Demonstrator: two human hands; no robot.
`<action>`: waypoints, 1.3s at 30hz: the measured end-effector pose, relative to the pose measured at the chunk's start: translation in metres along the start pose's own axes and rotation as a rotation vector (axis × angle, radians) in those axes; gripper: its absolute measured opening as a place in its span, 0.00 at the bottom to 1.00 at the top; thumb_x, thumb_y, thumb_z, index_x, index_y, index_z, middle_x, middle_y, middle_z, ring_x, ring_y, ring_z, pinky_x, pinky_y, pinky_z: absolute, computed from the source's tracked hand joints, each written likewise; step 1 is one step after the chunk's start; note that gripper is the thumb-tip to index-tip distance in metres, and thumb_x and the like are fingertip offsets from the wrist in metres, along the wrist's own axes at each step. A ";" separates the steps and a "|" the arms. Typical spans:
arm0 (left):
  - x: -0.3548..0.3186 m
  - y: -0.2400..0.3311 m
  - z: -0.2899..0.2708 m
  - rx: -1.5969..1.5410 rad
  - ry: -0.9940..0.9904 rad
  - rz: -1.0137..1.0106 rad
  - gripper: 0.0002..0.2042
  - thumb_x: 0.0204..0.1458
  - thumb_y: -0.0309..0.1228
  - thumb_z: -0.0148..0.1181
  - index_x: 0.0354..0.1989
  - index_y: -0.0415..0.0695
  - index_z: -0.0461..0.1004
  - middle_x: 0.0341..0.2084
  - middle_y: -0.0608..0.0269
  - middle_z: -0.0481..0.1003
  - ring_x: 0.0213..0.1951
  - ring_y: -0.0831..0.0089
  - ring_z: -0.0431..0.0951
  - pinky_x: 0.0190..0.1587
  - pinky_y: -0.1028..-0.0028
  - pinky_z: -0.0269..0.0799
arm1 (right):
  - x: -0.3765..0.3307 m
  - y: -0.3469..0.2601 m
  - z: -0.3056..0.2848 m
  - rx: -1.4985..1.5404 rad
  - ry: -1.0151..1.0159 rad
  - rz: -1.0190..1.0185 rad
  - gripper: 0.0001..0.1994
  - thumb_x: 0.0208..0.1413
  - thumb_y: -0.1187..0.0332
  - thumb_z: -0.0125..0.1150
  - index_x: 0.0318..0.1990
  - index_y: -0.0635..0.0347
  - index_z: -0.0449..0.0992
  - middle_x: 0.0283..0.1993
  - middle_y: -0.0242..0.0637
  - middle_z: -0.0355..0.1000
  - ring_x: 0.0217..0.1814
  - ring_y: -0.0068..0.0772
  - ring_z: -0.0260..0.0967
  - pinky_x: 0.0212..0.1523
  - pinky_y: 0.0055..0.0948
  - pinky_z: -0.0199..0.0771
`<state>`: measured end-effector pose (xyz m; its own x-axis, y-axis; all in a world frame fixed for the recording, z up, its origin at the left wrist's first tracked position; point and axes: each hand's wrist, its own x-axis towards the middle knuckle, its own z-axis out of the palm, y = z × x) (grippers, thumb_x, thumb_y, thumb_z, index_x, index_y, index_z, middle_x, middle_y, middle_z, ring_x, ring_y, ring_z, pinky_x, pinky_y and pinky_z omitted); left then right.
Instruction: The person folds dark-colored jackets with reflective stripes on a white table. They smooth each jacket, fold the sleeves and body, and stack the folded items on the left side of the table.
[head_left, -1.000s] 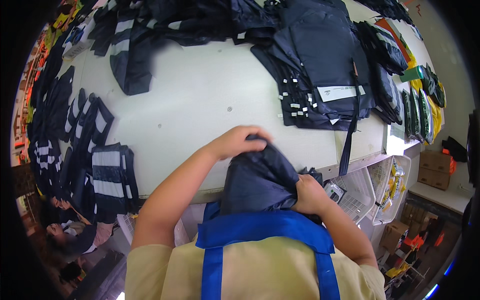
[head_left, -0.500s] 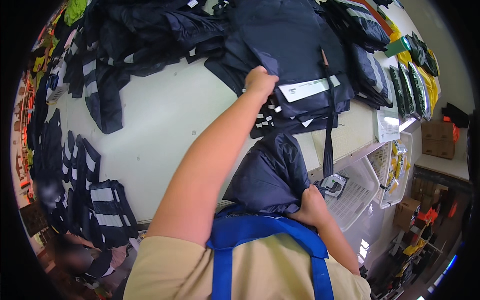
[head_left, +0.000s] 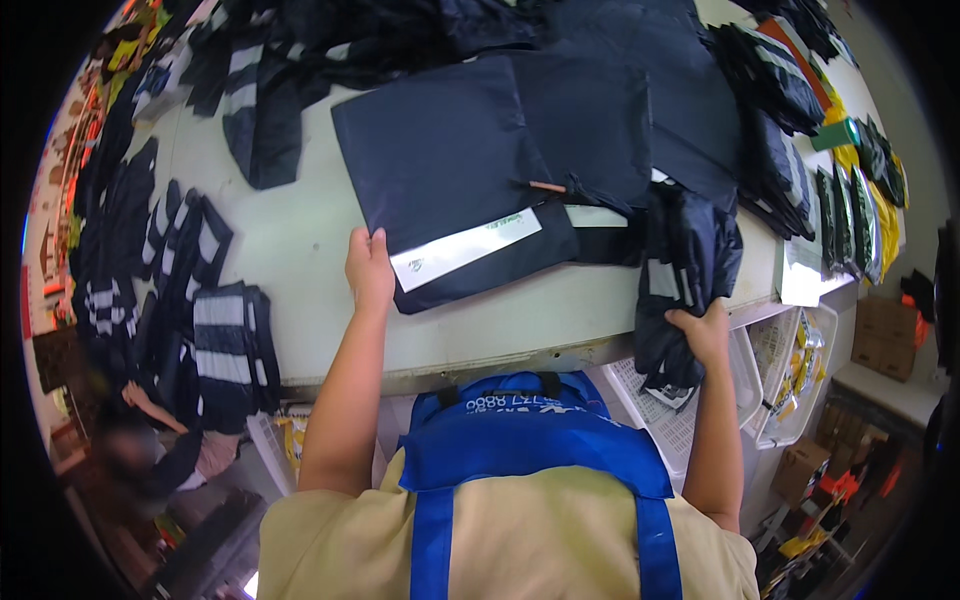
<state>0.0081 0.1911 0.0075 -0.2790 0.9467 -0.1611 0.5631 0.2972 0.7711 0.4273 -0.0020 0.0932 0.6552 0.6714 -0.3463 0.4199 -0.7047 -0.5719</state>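
My left hand [head_left: 370,268] is closed on the left edge of a flat dark bag [head_left: 435,150], thumb on top. A white printed strip [head_left: 465,250] runs along the bag's near side. On the right, my right hand [head_left: 706,332] grips a bunched dark garment [head_left: 690,245] with a pale stripe. Its lower end hangs past the table edge. A slim brown-ended tool [head_left: 548,186] with a dark strap lies across the dark pieces between my hands. Beneath and behind the bag spread more dark flat pieces [head_left: 590,110].
Dark clothes with pale stripes [head_left: 262,120] lie at the far left, and a folded striped stack [head_left: 228,345] at the left edge. Packed garments [head_left: 775,165] and a green roll [head_left: 836,134] stand at right. White plastic baskets [head_left: 745,360] sit below the table's right edge. Another person is at lower left.
My left hand has come left and nearer, drawing the flat bag across the table. My right hand has carried the garment from before my body to the right, over the table edge.
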 end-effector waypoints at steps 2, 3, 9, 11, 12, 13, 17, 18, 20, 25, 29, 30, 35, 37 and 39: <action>-0.022 -0.039 -0.016 -0.098 -0.032 -0.179 0.13 0.57 0.35 0.55 0.43 0.39 0.66 0.33 0.53 0.75 0.34 0.64 0.76 0.38 0.65 0.70 | -0.003 -0.014 -0.002 0.010 -0.006 -0.047 0.29 0.31 0.62 0.73 0.39 0.76 0.69 0.38 0.59 0.74 0.43 0.47 0.73 0.47 0.36 0.70; -0.038 -0.042 -0.021 -0.318 -0.124 -0.264 0.16 0.55 0.31 0.58 0.47 0.38 0.62 0.35 0.53 0.75 0.36 0.66 0.76 0.38 0.67 0.71 | -0.007 -0.021 0.000 0.032 -0.046 -0.083 0.30 0.31 0.62 0.73 0.39 0.76 0.69 0.38 0.58 0.74 0.43 0.46 0.73 0.47 0.36 0.70; -0.106 -0.063 -0.041 -0.458 -0.206 -0.373 0.41 0.46 0.16 0.60 0.66 0.41 0.41 0.41 0.48 0.74 0.40 0.67 0.77 0.43 0.73 0.73 | -0.043 -0.080 0.028 -0.212 -0.316 -0.267 0.32 0.30 0.59 0.74 0.40 0.77 0.68 0.39 0.60 0.73 0.44 0.53 0.72 0.50 0.37 0.69; -0.119 -0.070 -0.049 -0.498 -0.146 -0.415 0.41 0.46 0.16 0.59 0.67 0.43 0.42 0.40 0.49 0.75 0.40 0.68 0.77 0.44 0.74 0.72 | -0.047 -0.094 0.043 -0.283 -0.461 -0.378 0.34 0.30 0.58 0.74 0.41 0.77 0.68 0.40 0.62 0.73 0.45 0.57 0.72 0.50 0.39 0.69; -0.123 -0.074 -0.053 -0.534 -0.139 -0.383 0.38 0.47 0.16 0.59 0.65 0.44 0.46 0.40 0.50 0.75 0.40 0.69 0.77 0.44 0.74 0.72 | -0.049 -0.107 0.048 -0.342 -0.532 -0.404 0.34 0.30 0.58 0.74 0.41 0.77 0.68 0.40 0.63 0.72 0.46 0.59 0.72 0.50 0.40 0.69; -0.126 -0.079 -0.055 -0.569 -0.132 -0.349 0.36 0.47 0.16 0.59 0.64 0.44 0.50 0.39 0.51 0.75 0.40 0.69 0.77 0.44 0.74 0.72 | -0.044 -0.105 0.059 -0.488 -0.563 -0.406 0.33 0.30 0.59 0.73 0.42 0.76 0.68 0.40 0.65 0.72 0.46 0.61 0.71 0.49 0.41 0.70; -0.128 -0.128 -0.050 -0.455 -0.062 -0.179 0.24 0.47 0.18 0.60 0.55 0.44 0.64 0.39 0.54 0.76 0.39 0.69 0.77 0.43 0.74 0.71 | -0.032 -0.123 0.065 -0.533 -0.395 -0.501 0.33 0.32 0.59 0.71 0.43 0.76 0.67 0.40 0.65 0.72 0.46 0.61 0.71 0.48 0.44 0.70; -0.128 -0.129 -0.051 -0.425 -0.060 -0.228 0.23 0.48 0.19 0.60 0.54 0.44 0.65 0.41 0.54 0.76 0.40 0.69 0.77 0.43 0.74 0.71 | -0.026 -0.127 0.064 -0.507 -0.288 -0.447 0.33 0.32 0.58 0.71 0.43 0.77 0.67 0.40 0.65 0.72 0.46 0.61 0.71 0.48 0.44 0.71; -0.130 -0.122 -0.056 -0.364 -0.061 -0.321 0.21 0.48 0.19 0.60 0.51 0.43 0.67 0.43 0.54 0.75 0.43 0.69 0.77 0.43 0.74 0.71 | -0.005 -0.123 0.060 -0.525 -0.127 -0.326 0.33 0.33 0.58 0.71 0.43 0.78 0.67 0.40 0.66 0.72 0.45 0.60 0.72 0.48 0.43 0.71; -0.129 -0.071 -0.084 0.653 -0.035 0.179 0.09 0.44 0.29 0.63 0.34 0.42 0.73 0.34 0.54 0.70 0.38 0.56 0.71 0.38 0.59 0.70 | -0.016 -0.124 0.051 -0.510 -0.127 -0.418 0.32 0.34 0.59 0.71 0.42 0.78 0.67 0.39 0.66 0.72 0.45 0.61 0.72 0.48 0.42 0.70; -0.109 -0.104 -0.074 0.543 -0.062 0.470 0.10 0.41 0.23 0.57 0.35 0.47 0.72 0.38 0.57 0.69 0.41 0.57 0.70 0.39 0.63 0.70 | -0.061 -0.147 0.068 -0.607 -0.449 -0.708 0.29 0.33 0.60 0.71 0.40 0.74 0.68 0.36 0.60 0.72 0.42 0.60 0.71 0.46 0.43 0.70; -0.107 -0.097 -0.082 0.519 -0.148 0.554 0.10 0.42 0.22 0.56 0.35 0.46 0.72 0.38 0.58 0.69 0.40 0.57 0.70 0.40 0.64 0.71 | -0.073 -0.157 0.075 -0.646 -0.548 -0.778 0.28 0.33 0.61 0.71 0.39 0.73 0.69 0.35 0.59 0.72 0.41 0.59 0.70 0.45 0.43 0.70; -0.089 -0.077 -0.097 0.529 -0.277 0.782 0.19 0.43 0.19 0.54 0.47 0.46 0.71 0.40 0.61 0.69 0.39 0.61 0.71 0.41 0.68 0.72 | -0.093 -0.175 0.118 -0.799 -0.985 -1.180 0.18 0.32 0.62 0.65 0.29 0.68 0.73 0.31 0.52 0.72 0.38 0.54 0.72 0.41 0.43 0.73; -0.085 -0.066 -0.101 0.515 -0.152 0.760 0.26 0.43 0.18 0.53 0.55 0.48 0.70 0.45 0.62 0.69 0.39 0.63 0.71 0.42 0.69 0.72 | -0.097 -0.184 0.132 -0.844 -1.048 -1.242 0.18 0.33 0.62 0.65 0.30 0.67 0.73 0.31 0.50 0.72 0.38 0.53 0.73 0.41 0.43 0.74; -0.085 -0.049 -0.110 0.436 -0.089 0.788 0.26 0.44 0.19 0.53 0.56 0.47 0.69 0.47 0.62 0.69 0.38 0.63 0.71 0.43 0.69 0.72 | -0.098 -0.194 0.140 -0.823 -1.046 -1.264 0.20 0.32 0.62 0.66 0.32 0.68 0.72 0.31 0.50 0.72 0.38 0.53 0.73 0.41 0.43 0.74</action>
<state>-0.0813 0.0821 0.0510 0.3634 0.8964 0.2538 0.8154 -0.4378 0.3787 0.1933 0.1011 0.1343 -0.7389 0.4514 -0.5002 0.6698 0.5726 -0.4727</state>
